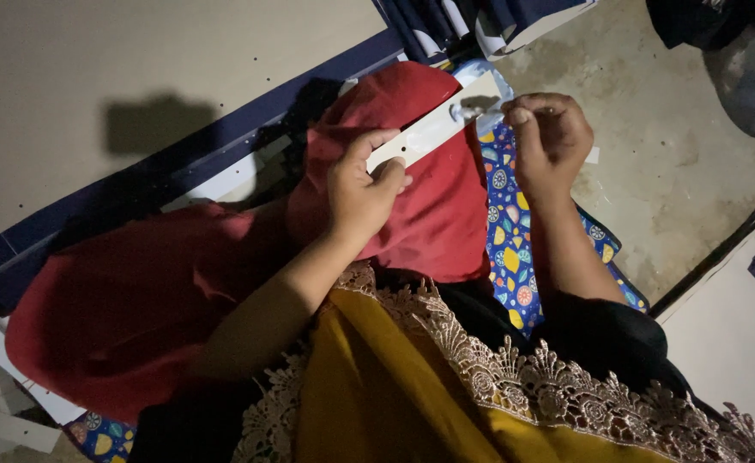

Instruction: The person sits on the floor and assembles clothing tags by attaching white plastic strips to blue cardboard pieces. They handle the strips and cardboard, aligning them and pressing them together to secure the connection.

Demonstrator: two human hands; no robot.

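My left hand (360, 184) grips one end of a flat white strip (433, 129) with small holes, held over a red cloth (412, 206). My right hand (549, 133) pinches the strip's other end, where a small metal piece (468, 109) sits; its fingers are closed there. The red cloth drapes from the upper middle down to the lower left. Under it lies a blue patterned fabric (506, 223) with yellow and white shapes.
A mustard cloth with cream lace edging (446, 377) covers my lap at the bottom. A dark blue frame edge (180, 171) runs diagonally along a pale wall at left. Grey concrete floor (678, 146) spreads to the right. White boards (9, 411) lie at lower left.
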